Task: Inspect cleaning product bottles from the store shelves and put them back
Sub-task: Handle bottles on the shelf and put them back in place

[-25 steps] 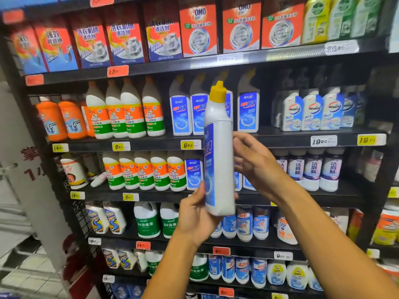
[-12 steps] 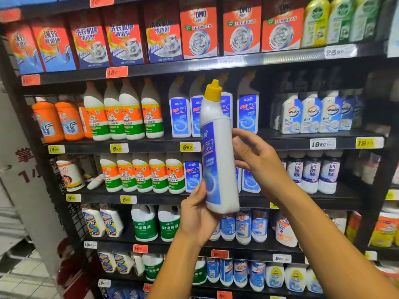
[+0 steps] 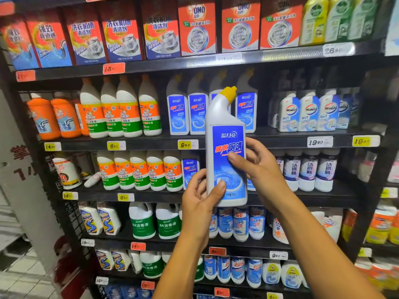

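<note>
1. Bottle [image 3: 226,152] was held up in front of the shelves [image 3: 216,143], level with the second and third rows.
2. Left hand [image 3: 199,199] gripped its lower edge, thumb on the label; right hand [image 3: 259,162] clasped the middle from the side.
3. Likely rigid smooth plastic, fairly heavy if full, a bit slippery; best held round the flat body, not the neck.
4. Long axis near vertical, label facing the camera, yellow cap [image 3: 230,93] angled up-right.

Shop: stocked shelves [image 3: 216,143] of cleaners, price tags [image 3: 187,144].
</note>
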Available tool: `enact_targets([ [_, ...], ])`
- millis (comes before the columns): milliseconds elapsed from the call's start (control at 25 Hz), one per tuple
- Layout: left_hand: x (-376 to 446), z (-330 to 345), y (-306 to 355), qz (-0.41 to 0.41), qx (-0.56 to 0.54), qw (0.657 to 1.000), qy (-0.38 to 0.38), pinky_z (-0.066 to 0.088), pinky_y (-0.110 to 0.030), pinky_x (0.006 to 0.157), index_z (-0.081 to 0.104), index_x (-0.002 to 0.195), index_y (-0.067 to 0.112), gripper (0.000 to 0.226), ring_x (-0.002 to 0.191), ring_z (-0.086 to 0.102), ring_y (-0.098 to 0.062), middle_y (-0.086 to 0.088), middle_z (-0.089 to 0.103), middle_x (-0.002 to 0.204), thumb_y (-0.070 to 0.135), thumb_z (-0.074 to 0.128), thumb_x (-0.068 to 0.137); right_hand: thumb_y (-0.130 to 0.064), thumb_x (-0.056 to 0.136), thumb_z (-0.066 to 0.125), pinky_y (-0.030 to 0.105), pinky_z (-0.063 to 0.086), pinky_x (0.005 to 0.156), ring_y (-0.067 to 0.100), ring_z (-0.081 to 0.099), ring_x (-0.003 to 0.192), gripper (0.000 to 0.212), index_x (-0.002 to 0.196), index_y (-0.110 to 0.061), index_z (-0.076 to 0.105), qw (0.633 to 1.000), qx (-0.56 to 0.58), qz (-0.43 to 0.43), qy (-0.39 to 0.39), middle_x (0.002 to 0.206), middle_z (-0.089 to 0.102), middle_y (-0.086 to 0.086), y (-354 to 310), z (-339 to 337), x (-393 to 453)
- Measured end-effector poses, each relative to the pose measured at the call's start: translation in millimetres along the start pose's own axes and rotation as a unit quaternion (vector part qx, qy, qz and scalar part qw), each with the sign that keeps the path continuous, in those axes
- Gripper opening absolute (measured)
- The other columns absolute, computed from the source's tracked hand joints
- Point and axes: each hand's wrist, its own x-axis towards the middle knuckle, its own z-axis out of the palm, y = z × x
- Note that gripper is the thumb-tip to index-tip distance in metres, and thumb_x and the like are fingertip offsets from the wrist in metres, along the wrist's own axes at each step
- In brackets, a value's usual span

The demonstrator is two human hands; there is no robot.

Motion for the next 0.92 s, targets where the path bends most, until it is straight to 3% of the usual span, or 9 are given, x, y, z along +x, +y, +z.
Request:
enact_targets([
  [160,-3.1,1.5,3.8,0.024,0.028,0.999,-0.010,0.059,-0.032,0.083,0.057,0.125,0.017,0.057,0.107,0.070,-0.025,-0.008,0.072,0.115,0.020,0.082,0.074,-0.017,0.081,0.070,0.027,0.058,0.072,0.020,0.073,0.097,0.050,0.128,-0.008,0.056,0.997,0.074,0.026,-0.003,0.109,0.075,0.008,1.2,-0.1,0.8],
  [360,-13.4,1.1,15.2,0.081,0.075,0.991,-0.073,0.055,-0.024,0.081,0.067,0.117,0.039,0.044,0.110,0.066,-0.015,0.001,0.070,0.120,0.036,0.074,0.074,-0.018,0.091,0.051,0.038,0.058,0.082,0.024,0.069,0.097,0.039,0.126,-0.004,0.058,0.966,0.241,0.081,-0.045,0.111,0.071,0.011,-2.9,1.1,-0.3],
  [520,-21.1,8.6,15.6,0.118,0.111,0.983,-0.090,0.056,-0.033,0.087,0.066,0.123,0.036,0.049,0.114,0.060,-0.010,0.001,0.056,0.128,0.030,0.076,0.075,-0.028,0.092,0.046,0.045,0.051,0.087,0.031,0.057,0.111,0.060,0.146,-0.001,0.042,0.945,0.298,0.131,-0.036,0.141,0.052,0.021,-5.1,1.2,1.3],
  [600,-23.9,10.9,14.4,0.119,0.121,0.982,-0.085,0.056,-0.044,0.093,0.067,0.123,0.034,0.048,0.116,0.060,-0.017,0.003,0.055,0.127,0.021,0.076,0.078,-0.030,0.093,0.045,0.044,0.052,0.086,0.029,0.060,0.108,0.061,0.147,-0.002,0.040,0.943,0.301,0.139,-0.039,0.135,0.055,0.019,-4.3,0.3,0.5],
  [680,-26.3,10.1,14.7,0.114,0.124,0.982,-0.080,0.056,-0.045,0.093,0.065,0.123,0.035,0.048,0.118,0.060,-0.018,0.003,0.057,0.128,0.019,0.074,0.079,-0.026,0.092,0.047,0.045,0.051,0.088,0.031,0.058,0.108,0.055,0.140,-0.001,0.048,0.944,0.303,0.125,-0.045,0.127,0.059,0.017,-3.2,-1.6,-1.2],
  [800,-26.6,7.8,17.7,0.102,0.122,0.983,-0.092,0.058,-0.033,0.086,0.058,0.127,0.039,0.059,0.115,0.063,-0.013,0.006,0.063,0.126,0.031,0.079,0.072,-0.019,0.089,0.052,0.040,0.058,0.082,0.025,0.068,0.095,0.036,0.121,-0.007,0.061,0.959,0.266,0.079,-0.047,0.106,0.072,0.010,-3.7,-1.3,-2.8],
  [920,-19.4,8.0,15.4,0.087,0.146,0.983,-0.072,0.056,-0.021,0.076,0.055,0.125,0.039,0.061,0.106,0.068,-0.009,0.012,0.070,0.116,0.024,0.085,0.074,-0.015,0.083,0.064,0.032,0.060,0.072,0.021,0.073,0.090,0.041,0.122,-0.007,0.061,0.980,0.193,0.050,-0.002,0.103,0.075,0.008,-6.2,3.2,-2.7],
])
